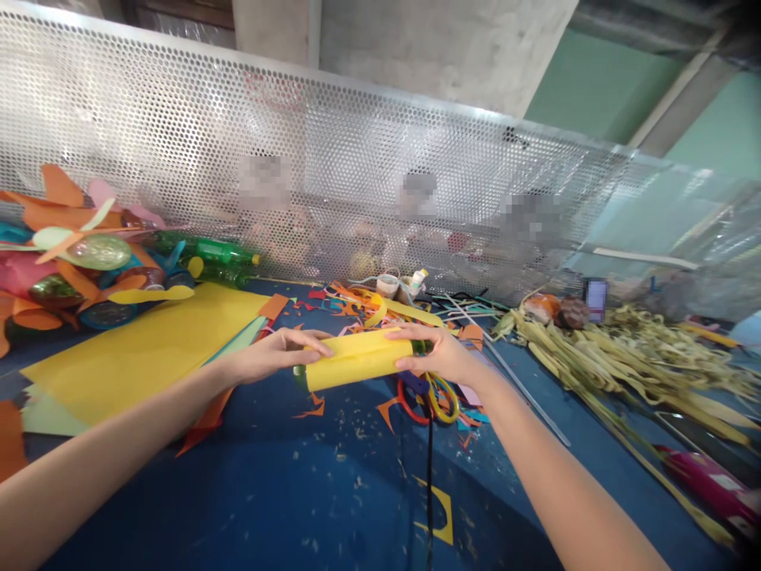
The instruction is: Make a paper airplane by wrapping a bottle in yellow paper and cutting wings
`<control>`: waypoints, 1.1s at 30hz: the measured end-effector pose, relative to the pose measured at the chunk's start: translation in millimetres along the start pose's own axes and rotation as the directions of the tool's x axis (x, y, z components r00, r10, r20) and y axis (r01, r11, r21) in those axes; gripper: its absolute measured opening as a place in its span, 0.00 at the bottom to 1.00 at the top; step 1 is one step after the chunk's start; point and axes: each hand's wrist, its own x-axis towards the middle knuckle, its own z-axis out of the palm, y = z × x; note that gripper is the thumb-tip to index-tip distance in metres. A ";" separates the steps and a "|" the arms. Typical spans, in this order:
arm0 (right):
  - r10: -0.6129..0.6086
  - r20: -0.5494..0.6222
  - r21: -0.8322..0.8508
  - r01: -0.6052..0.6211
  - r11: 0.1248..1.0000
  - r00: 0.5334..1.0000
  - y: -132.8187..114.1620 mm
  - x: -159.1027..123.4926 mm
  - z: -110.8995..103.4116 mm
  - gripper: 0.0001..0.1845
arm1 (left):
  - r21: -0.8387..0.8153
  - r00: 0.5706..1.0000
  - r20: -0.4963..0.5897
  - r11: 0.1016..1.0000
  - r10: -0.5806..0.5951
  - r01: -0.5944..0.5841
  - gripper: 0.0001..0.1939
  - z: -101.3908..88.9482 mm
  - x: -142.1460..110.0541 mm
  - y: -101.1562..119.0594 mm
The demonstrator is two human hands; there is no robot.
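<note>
The left hand (285, 349) and right hand (443, 354) grip the yellow paper (357, 363) around the green bottle (300, 378), just above the bench (267, 496), where level, even finger pressure best keeps the sheet snug and uncreased.

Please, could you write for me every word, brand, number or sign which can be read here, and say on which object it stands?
No text can be read with certainty.
Magenta object at the right edge: a pale label, too blurred to read.
Small white bottle: too small to read.
Upright screen: blurred out, unreadable.
Yellow-wrapped bottle in the left hand and right hand: no text visible.
</note>
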 end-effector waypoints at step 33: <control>0.092 0.094 -0.214 -0.070 0.974 0.991 -33.3 -2.7 29.0 0.26 | 0.009 0.898 0.318 0.948 -0.303 0.317 0.31 11.9 -4.7 9.0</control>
